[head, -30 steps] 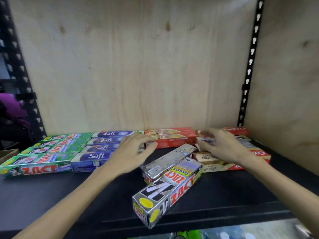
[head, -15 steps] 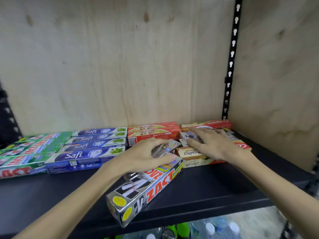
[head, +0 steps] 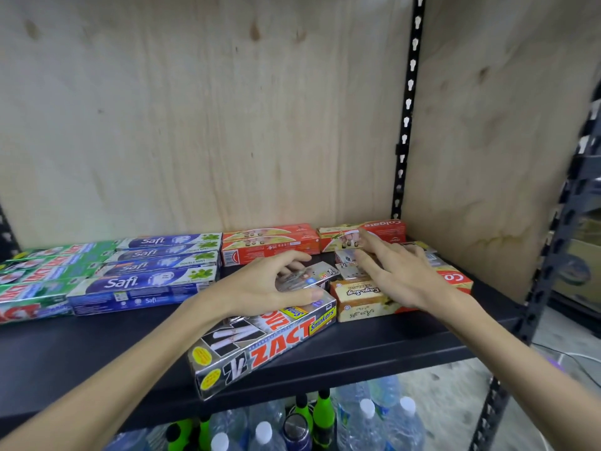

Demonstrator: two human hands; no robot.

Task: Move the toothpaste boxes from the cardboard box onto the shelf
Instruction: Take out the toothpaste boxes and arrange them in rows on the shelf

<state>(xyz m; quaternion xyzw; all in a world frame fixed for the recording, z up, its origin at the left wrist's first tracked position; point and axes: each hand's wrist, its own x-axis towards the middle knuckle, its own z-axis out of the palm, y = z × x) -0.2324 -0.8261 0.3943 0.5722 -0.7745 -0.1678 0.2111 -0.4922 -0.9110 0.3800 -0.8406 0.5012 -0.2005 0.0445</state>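
On the shelf (head: 374, 345), the left hand (head: 260, 288) curls around a silver toothpaste box (head: 309, 278) atop the slanted Zact box (head: 260, 346) while the right hand (head: 400, 275) lies flat-fingered on the right-hand stack (head: 364, 299); squaring those loose boxes into rows likely comes next.

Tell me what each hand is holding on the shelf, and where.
The left hand grips a silver toothpaste box across its middle. The right hand lies flat on the boxes at right, gripping nothing.
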